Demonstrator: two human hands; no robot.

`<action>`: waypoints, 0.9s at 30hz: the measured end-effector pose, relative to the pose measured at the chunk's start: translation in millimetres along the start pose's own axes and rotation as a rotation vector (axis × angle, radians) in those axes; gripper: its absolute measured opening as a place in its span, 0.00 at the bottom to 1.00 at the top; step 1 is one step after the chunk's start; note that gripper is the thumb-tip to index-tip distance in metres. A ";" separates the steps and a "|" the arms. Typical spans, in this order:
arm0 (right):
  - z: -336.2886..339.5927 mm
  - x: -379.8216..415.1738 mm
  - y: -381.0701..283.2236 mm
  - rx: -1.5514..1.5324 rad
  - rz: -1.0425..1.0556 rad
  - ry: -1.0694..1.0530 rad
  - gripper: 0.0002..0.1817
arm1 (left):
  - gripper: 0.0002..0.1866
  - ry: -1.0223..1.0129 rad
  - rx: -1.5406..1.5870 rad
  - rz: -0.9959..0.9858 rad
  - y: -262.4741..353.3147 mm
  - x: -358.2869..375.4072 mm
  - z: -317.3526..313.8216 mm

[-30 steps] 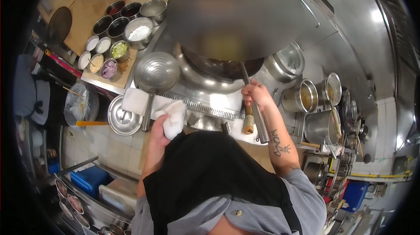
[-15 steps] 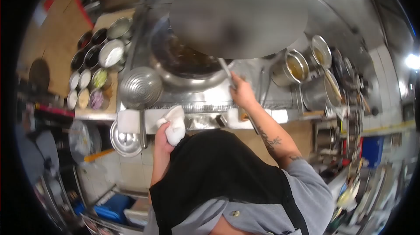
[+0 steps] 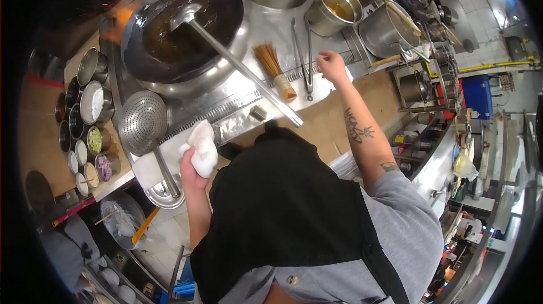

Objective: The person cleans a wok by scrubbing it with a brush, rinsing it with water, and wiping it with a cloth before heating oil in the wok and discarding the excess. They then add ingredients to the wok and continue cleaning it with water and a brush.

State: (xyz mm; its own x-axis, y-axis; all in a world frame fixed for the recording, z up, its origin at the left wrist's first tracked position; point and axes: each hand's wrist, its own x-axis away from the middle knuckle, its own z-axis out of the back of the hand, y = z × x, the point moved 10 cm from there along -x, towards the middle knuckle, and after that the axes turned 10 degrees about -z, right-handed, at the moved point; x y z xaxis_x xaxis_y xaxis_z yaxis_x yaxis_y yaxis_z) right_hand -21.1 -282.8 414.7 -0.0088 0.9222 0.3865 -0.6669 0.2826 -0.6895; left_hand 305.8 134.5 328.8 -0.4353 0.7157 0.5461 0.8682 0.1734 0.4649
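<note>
Left hand, lower left of centre: grip closed on a bunched white cloth, which hides most of the fingers; thumb along the near side, forearm rising from below. Right hand, upper right of centre: fingers bent inward, palm side concealed, no object visible in it; whether the grip is fully closed cannot be told. Right arm extended up and slightly leftward, tattooed forearm bare, hand just beside the tongs. Brush, bristles up, left of the tongs. Ladle, handle slanting across the wok rim toward the centre, its bowl partly obscured by dark, glossy contents. Wok, upper left, on the steel tabletop; orange glow at its left, source indistinct. Perforated skimmer, left of the white cloth, handle downward over a lid, itself partly covered. Pot of yellow liquid, upper right. Far left and right edges: dark, curved, hard to read.
</note>
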 end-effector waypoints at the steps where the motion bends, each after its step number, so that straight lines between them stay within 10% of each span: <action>1: -3.1 -16.3 29.5 0.124 0.019 0.021 0.26 | 0.27 -0.002 -0.003 -0.012 0.0 2.0 -0.9; 12: -65.2 -23.3 94.0 0.332 0.372 0.051 0.36 | 0.24 0.086 0.016 -0.110 -72.3 41.1 -42.2; 27: 18.0 47.4 174.7 0.162 0.408 -0.027 0.35 | 0.40 0.110 -1.146 -0.548 -54.3 -58.2 -47.0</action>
State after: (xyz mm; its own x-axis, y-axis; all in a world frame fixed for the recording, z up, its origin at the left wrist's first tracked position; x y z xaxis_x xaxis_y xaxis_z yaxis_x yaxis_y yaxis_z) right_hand -151.5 -194.5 323.6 -0.3140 0.9418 0.1202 -0.7131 -0.1504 -0.6848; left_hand 272.8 51.7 304.5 -0.7352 0.6670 0.1214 -0.1087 -0.2927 0.9500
